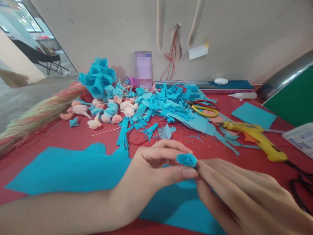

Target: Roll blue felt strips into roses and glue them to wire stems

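A small blue crepe-paper flower is pinched between the thumb and forefinger of my left hand. From the other side, my right hand closes its thumb and fingers at the flower's right edge; the lower part of the flower is hidden behind the fingers. Beneath both hands lies a large blue crepe-paper sheet on the red tabletop.
Finished paper flowers and loose rosebuds lie at the back left. Blue paper scraps fill the middle, with yellow-handled scissors beside them. A yellow glue gun lies right; its black cord trails off.
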Action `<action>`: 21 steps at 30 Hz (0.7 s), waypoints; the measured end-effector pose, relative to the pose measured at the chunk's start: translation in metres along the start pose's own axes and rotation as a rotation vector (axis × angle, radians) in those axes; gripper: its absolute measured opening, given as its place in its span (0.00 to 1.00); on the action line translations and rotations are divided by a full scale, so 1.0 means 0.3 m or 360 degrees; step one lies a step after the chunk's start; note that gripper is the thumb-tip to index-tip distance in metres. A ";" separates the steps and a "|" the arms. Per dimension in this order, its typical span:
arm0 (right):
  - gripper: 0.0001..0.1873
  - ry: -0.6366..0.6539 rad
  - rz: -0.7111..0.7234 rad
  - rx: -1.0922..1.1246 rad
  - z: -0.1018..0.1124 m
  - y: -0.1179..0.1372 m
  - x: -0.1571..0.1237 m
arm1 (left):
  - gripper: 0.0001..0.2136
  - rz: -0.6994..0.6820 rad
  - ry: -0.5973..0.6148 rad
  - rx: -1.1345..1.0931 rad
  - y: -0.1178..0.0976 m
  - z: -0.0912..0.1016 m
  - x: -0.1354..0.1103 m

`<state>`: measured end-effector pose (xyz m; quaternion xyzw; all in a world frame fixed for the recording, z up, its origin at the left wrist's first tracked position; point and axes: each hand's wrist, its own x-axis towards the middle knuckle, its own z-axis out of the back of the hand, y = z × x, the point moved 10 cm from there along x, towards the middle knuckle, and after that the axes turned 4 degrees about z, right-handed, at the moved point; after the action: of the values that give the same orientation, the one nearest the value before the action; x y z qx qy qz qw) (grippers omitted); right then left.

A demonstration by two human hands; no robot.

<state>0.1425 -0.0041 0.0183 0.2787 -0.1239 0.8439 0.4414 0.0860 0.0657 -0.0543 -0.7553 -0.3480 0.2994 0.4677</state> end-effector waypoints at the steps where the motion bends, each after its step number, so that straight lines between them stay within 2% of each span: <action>1: 0.19 0.0009 0.0017 -0.0011 -0.002 0.002 -0.002 | 0.08 -0.0002 -0.0003 0.0003 -0.001 0.001 0.001; 5: 0.17 0.0012 0.0073 -0.0018 -0.009 0.008 -0.012 | 0.08 -0.0033 -0.0007 -0.0038 -0.007 0.003 0.004; 8: 0.13 -0.0023 0.0031 -0.0033 -0.013 0.004 -0.018 | 0.09 -0.0059 -0.0006 -0.0041 -0.011 0.003 0.006; 15: 0.06 -0.0206 -0.0197 -0.0023 0.006 -0.025 -0.032 | 0.09 -0.0073 0.0081 -0.0063 -0.023 -0.014 0.007; 21: 0.07 -0.0226 -0.0374 0.0147 0.012 -0.066 -0.028 | 0.10 -0.0135 0.0125 -0.0085 -0.049 -0.025 0.010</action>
<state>0.1637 0.0003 0.0156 0.3704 -0.0822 0.7693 0.5141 0.0899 0.0691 -0.0383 -0.7632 -0.3689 0.2402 0.4730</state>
